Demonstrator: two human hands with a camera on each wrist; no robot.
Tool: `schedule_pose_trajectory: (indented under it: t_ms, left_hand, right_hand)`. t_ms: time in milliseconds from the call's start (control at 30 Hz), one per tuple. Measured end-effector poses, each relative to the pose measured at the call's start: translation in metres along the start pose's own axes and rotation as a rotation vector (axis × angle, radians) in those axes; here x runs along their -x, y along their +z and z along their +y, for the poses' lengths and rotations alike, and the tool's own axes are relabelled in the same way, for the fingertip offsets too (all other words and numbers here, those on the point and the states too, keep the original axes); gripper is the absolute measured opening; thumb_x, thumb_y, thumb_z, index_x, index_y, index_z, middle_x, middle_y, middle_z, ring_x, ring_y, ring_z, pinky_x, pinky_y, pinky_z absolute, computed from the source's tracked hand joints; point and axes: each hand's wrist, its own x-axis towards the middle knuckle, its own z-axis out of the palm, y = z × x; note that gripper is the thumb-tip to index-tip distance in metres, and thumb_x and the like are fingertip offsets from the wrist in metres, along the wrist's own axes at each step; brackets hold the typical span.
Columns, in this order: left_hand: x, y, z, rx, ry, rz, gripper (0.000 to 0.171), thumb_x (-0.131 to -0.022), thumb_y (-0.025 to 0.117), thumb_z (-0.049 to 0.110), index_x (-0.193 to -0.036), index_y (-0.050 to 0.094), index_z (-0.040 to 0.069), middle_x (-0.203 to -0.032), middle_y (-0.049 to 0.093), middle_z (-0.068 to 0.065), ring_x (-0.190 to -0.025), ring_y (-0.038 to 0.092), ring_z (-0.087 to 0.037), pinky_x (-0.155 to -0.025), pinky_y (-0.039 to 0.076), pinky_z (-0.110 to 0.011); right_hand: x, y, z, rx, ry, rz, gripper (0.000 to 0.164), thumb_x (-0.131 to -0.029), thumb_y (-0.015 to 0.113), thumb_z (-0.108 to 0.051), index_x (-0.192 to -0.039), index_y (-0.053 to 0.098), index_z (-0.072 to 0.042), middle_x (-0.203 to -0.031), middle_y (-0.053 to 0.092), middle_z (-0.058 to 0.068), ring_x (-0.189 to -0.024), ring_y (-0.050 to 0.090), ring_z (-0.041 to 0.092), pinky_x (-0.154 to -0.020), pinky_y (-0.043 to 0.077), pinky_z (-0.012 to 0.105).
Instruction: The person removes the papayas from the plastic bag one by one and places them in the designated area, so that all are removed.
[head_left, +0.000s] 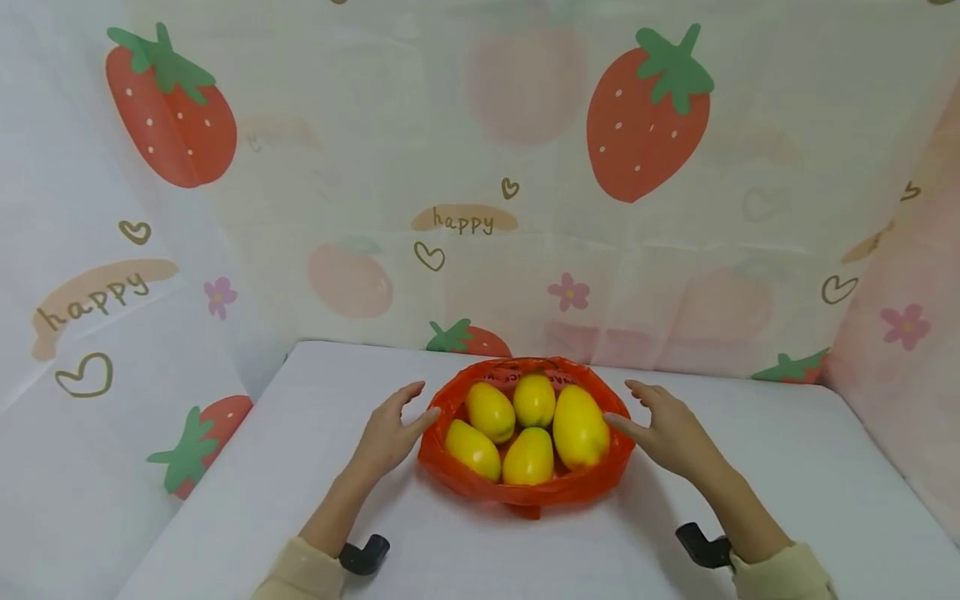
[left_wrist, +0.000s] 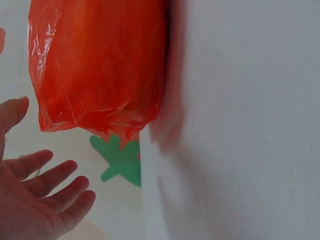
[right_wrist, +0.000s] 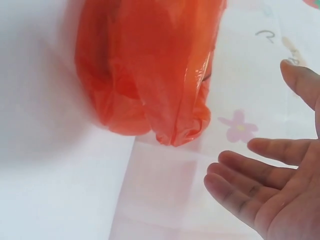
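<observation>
While your left hand (head_left: 390, 433) and your right hand (head_left: 667, 425) stand on either side of it, the red plastic bag (head_left: 480, 493) sits upright on the white tabletop (head_left: 525, 558), below the middle of the head view, its mouth spread wide. Inside it you see five yellow fruits (head_left: 528, 458): two toward the back, two toward the front, and the largest at the right, near the bag's rim. Both your hands are empty, with fingers extended and thumbs apart from them. Although each thumb overlaps the rim in the head view, your wrist views show a gap between hand and bag. Your cream sleeves (head_left: 300, 571) enter at the lower left and lower right of the frame, each with a black fitting (head_left: 365, 556) beside the wrist. Behind, a cloth (head_left: 375, 108) printed with strawberries, hearts and flowers fills the upper frame.
</observation>
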Motion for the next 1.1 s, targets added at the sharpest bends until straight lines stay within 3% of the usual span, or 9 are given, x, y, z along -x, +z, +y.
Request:
schedule_pose_trajectory:
  t_ms: [433,767,967,1100]
  left_hand:
    - [-0.009,0.011,0.009,0.046,0.017,-0.001,0.057,-0.094,0.063,0.035,-0.143,0.047,0.010,-0.141,0.055,-0.014,-0.131,0.050,-0.032,-0.107,0.045,-0.051]
    - [-0.017,0.016,0.011,0.091,0.003,-0.001,0.054,-0.094,0.064,0.033,-0.141,0.050,0.010,-0.137,0.059,-0.013,-0.127,0.053,-0.031,-0.106,0.047,-0.049]
    - [-0.017,0.018,0.011,0.029,0.012,0.006,0.054,-0.094,0.063,0.034,-0.141,0.050,0.009,-0.136,0.059,-0.014,-0.126,0.054,-0.033,-0.105,0.047,-0.052]
    - [-0.018,0.020,0.009,0.009,0.003,0.011,0.055,-0.094,0.062,0.036,-0.141,0.050,0.009,-0.134,0.060,-0.015,-0.126,0.054,-0.033,-0.106,0.046,-0.053]
  right_hand:
    - [-0.009,0.005,-0.017,-0.004,0.056,-0.073,0.076,-0.090,0.063,-0.051,-0.144,0.042,-0.002,-0.137,0.052,0.025,-0.119,0.054,0.042,-0.089,0.056,0.053]
    - [-0.016,0.008,-0.031,-0.002,0.025,-0.087,0.073,-0.091,0.061,-0.051,-0.141,0.046,0.001,-0.139,0.053,0.024,-0.129,0.048,0.044,-0.103,0.044,0.061]
    - [-0.020,0.014,-0.039,0.054,0.038,-0.103,0.074,-0.091,0.063,-0.047,-0.141,0.045,0.004,-0.137,0.054,0.025,-0.127,0.050,0.044,-0.104,0.044,0.059]
    - [-0.022,0.018,-0.043,0.090,0.052,-0.108,0.069,-0.090,0.065,-0.045,-0.136,0.051,0.005,-0.126,0.062,0.024,-0.116,0.058,0.041,-0.099,0.050,0.056]
